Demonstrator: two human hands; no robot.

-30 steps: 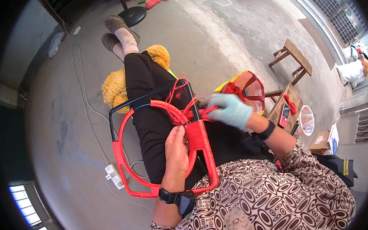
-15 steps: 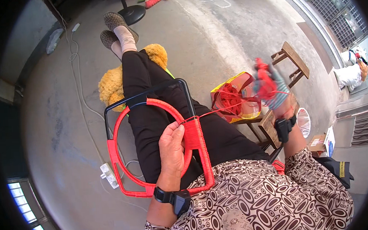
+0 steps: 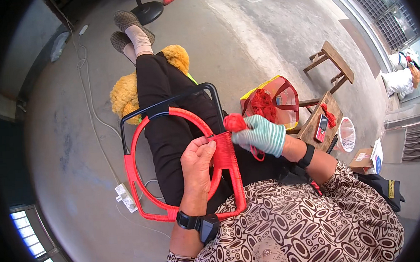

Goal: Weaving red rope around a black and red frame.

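Across my lap rests a black metal frame, a rounded square with a ring inside, much of it wrapped tightly in red cord. My bare left hand pinches the frame at its right side, where the ring meets the outer bar, with the thumb on the wrapping. In a striped pale-green glove, my right hand grips a small bundle of red cord just right of the wrapped bar. A loop of cord hangs below the glove. The gloved fingertips are partly hidden.
Right of my legs stands a yellow-edged bag holding red cord. A wooden bench beside it carries a red phone and more cord. Farther off is a wooden stool. A power strip lies on the floor at left.
My right hand has swung left and down from over the bag to the frame's right bar, bringing the cord bundle along. The taut strand has gone slack. My left hand keeps its hold.
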